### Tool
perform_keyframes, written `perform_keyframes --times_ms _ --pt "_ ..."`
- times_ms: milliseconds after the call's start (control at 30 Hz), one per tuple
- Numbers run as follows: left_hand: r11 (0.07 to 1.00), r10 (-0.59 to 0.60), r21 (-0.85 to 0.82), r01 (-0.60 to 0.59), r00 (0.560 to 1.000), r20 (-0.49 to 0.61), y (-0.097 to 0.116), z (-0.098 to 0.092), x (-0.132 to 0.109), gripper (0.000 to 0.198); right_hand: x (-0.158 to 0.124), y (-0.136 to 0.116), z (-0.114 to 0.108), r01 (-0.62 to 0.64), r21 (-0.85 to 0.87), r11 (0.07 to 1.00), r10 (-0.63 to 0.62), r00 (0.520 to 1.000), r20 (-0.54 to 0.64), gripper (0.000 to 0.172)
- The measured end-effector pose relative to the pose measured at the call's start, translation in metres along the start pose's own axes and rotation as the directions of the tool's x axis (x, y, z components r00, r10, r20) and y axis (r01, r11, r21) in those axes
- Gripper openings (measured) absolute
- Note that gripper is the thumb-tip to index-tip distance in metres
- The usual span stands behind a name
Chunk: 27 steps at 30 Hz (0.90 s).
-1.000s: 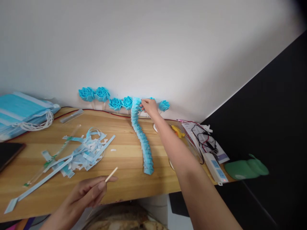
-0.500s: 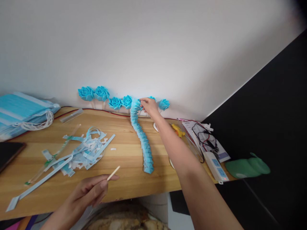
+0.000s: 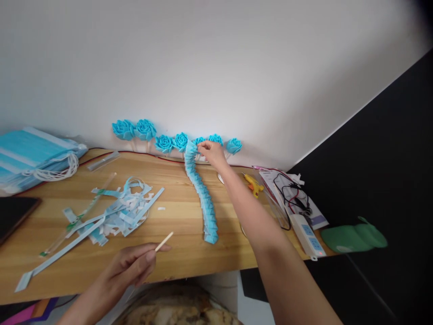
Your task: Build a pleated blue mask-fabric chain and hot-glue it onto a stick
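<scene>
My left hand is above the table's near edge, with a thin wooden stick pinched between thumb and fingers. Stretched far forward, my right hand has its thumb and forefinger closed at the far end of a long curved row of folded blue pieces. The fingertips appear to grip the end piece of that row. Behind this hand, several blue flowers on pale stems lean along the wall, one of them partly covered by my fingers.
A heap of blue and white strips lies on the wooden table. Packed blue face masks and a dark tablet-like object are at left. To the right are a yellow glue gun, a power strip, cables and a green bottle.
The view has shifted slightly, and more of the flowers and glue gun shows. My right hand has moved little at the row's far end. My left hand still holds the stick.
</scene>
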<state>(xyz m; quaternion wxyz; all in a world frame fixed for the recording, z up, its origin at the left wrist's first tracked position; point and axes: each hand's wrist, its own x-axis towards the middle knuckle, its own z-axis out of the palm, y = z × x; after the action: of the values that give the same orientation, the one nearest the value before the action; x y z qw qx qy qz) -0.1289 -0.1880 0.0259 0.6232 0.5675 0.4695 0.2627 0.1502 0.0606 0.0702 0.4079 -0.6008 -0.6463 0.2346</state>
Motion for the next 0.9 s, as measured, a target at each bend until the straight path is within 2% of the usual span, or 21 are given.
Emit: perform_keyframes --times_ms 67,233,333,467,567,667,800,900 --pt "1.0 0.003 -0.002 -0.003 0.999 0.045 0.001 -0.001 0.001 0.054 -0.006 -0.001 -0.004 0.021 -0.008 1.0 -0.021 1.0 0.004 0.017" --pt "0.998 0.052 0.035 -0.051 0.998 -0.038 0.005 -0.002 0.008 0.047 -0.02 -0.016 -0.032 0.127 0.091 0.988 -0.128 0.992 0.008 0.017" --pt "0.997 0.073 -0.01 -0.074 0.995 -0.06 0.009 0.001 0.019 0.056 -0.027 -0.038 -0.057 0.164 0.185 0.969 -0.169 0.986 0.011 0.016" --pt "0.993 0.022 -0.119 -0.022 1.0 -0.006 0.022 0.014 0.033 0.076 -0.041 -0.082 -0.09 0.254 0.179 0.95 -0.262 0.965 0.023 0.01" --pt "0.98 0.018 -0.199 -0.012 0.999 0.03 0.032 0.026 0.042 0.089 -0.055 -0.123 -0.112 0.312 0.099 0.945 -0.311 0.95 -0.027 0.003" --pt "0.969 0.035 -0.245 -0.027 0.999 0.026 0.036 0.036 0.049 0.098 -0.067 -0.163 -0.133 0.368 0.002 0.93 -0.366 0.924 -0.111 0.011" --pt "0.963 0.07 -0.261 -0.065 0.998 0.01 0.039 0.041 0.053 0.097 -0.074 -0.205 -0.157 0.501 -0.122 0.857 -0.514 0.848 -0.129 0.014" --pt "0.96 0.141 -0.247 -0.13 0.99 0.025 0.045 0.042 0.058 0.094 -0.079 -0.228 -0.17 0.573 -0.204 0.794 -0.602 0.787 -0.136 0.019"
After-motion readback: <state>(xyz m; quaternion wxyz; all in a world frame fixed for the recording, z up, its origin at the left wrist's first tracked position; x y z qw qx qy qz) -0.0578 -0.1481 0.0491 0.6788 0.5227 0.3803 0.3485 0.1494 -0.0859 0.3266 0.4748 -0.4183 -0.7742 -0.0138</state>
